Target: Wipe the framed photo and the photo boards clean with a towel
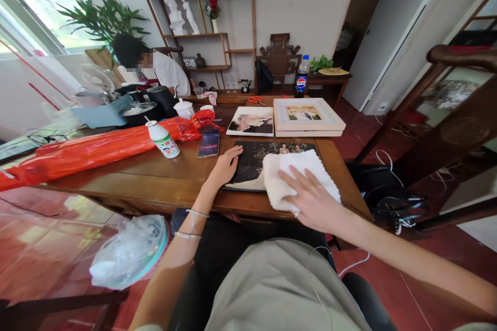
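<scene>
A dark photo album or photo panel (248, 163), printed with figures and a pale gown, lies flat at the table's front edge. My left hand (227, 165) rests on its left side, fingers stretched out flat. My right hand (310, 196) holds a folded white towel (324, 176) against the panel's right part. Its fingers spread over the cloth, which hides the surface below and hangs slightly past the front edge. Just left of the panel lies a phone (208, 142) with a lit screen.
Behind the panel are a photo print (250, 121), a white framed picture (309, 115), orange-handled scissors (255, 99) and a cola bottle (302, 78). A white bottle (163, 139) and a long red-wrapped bundle (97, 147) lie leftward. Another person (171, 70) sits at the back left.
</scene>
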`<act>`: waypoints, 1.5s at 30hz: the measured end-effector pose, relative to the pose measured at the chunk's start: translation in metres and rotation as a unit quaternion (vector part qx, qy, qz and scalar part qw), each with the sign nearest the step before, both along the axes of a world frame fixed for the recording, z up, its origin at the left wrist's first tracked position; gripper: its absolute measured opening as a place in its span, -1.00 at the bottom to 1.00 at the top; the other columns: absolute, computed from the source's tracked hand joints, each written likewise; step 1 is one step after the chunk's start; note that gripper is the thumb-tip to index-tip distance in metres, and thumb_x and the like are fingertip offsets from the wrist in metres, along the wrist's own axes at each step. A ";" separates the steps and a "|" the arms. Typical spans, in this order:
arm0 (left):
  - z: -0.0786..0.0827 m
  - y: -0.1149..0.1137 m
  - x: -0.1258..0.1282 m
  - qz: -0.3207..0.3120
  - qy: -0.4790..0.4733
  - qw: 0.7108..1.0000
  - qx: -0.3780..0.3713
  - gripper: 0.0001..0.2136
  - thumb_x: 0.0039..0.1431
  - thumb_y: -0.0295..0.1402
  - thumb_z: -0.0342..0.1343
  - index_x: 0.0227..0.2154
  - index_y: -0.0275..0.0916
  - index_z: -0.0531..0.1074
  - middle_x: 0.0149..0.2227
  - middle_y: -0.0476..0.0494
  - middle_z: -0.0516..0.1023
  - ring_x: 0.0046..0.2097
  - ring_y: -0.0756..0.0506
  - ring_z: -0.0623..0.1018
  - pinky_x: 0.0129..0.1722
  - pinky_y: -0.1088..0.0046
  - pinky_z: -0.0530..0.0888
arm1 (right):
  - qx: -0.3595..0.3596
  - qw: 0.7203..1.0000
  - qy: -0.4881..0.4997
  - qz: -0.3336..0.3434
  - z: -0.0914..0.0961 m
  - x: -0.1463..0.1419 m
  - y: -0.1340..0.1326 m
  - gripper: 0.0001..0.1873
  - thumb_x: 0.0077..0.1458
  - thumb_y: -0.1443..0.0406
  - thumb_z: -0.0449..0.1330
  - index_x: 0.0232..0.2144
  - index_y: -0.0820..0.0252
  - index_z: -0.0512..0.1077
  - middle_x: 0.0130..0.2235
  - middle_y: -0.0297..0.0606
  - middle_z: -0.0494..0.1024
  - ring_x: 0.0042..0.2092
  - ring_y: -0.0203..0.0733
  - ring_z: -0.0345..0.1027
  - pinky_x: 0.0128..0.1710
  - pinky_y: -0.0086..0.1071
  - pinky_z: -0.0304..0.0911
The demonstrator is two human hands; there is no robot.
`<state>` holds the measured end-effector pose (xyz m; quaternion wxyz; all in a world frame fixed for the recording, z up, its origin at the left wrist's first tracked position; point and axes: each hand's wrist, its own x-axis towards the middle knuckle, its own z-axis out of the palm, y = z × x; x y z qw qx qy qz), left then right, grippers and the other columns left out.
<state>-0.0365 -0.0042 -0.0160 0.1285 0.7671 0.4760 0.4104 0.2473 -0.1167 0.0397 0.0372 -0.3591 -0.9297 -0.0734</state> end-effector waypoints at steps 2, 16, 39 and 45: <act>0.000 0.000 0.000 -0.001 -0.002 1.000 0.001 -0.66 0.20 -0.43 -0.14 -0.08 -0.32 0.47 0.08 -0.26 0.44 0.17 -0.17 0.37 0.23 0.16 0.22 | -0.009 1.000 0.003 0.020 0.000 -0.005 0.000 -0.60 -0.02 0.31 0.18 -0.07 0.10 0.48 0.31 -0.07 0.03 0.30 0.27 -0.22 0.18 0.17 -0.18; 0.004 -0.001 -0.002 -0.003 0.041 0.999 0.015 -0.63 0.17 -0.48 -0.15 -0.03 -0.30 0.45 0.08 -0.21 0.45 0.17 -0.16 0.37 0.19 0.19 0.25 | -0.002 0.994 0.029 -0.107 0.007 -0.101 0.112 -0.51 0.12 0.30 0.00 0.11 0.02 0.29 0.13 -0.03 0.28 0.14 0.29 0.01 -0.02 0.26 0.03; 0.006 -0.001 -0.003 0.077 -0.079 0.993 0.037 -0.67 0.20 -0.45 -0.13 0.00 -0.26 0.35 0.07 -0.27 0.41 0.11 -0.14 0.40 0.15 0.20 0.29 | -0.009 0.992 0.038 -0.116 0.007 -0.096 0.109 -0.54 0.12 0.30 -0.02 0.08 0.06 0.32 0.15 -0.03 0.27 0.17 0.25 -0.01 0.02 0.24 -0.01; 0.012 -0.002 -0.007 0.110 -0.222 0.969 -0.012 -0.71 0.25 -0.30 -0.11 -0.04 -0.27 0.32 0.02 -0.26 0.43 0.06 -0.12 0.44 0.11 0.29 0.31 | 0.010 0.998 0.049 0.037 0.004 -0.115 0.065 -0.60 0.10 0.31 0.04 0.00 0.14 0.41 0.18 -0.01 0.23 0.22 0.26 -0.08 0.11 0.22 -0.13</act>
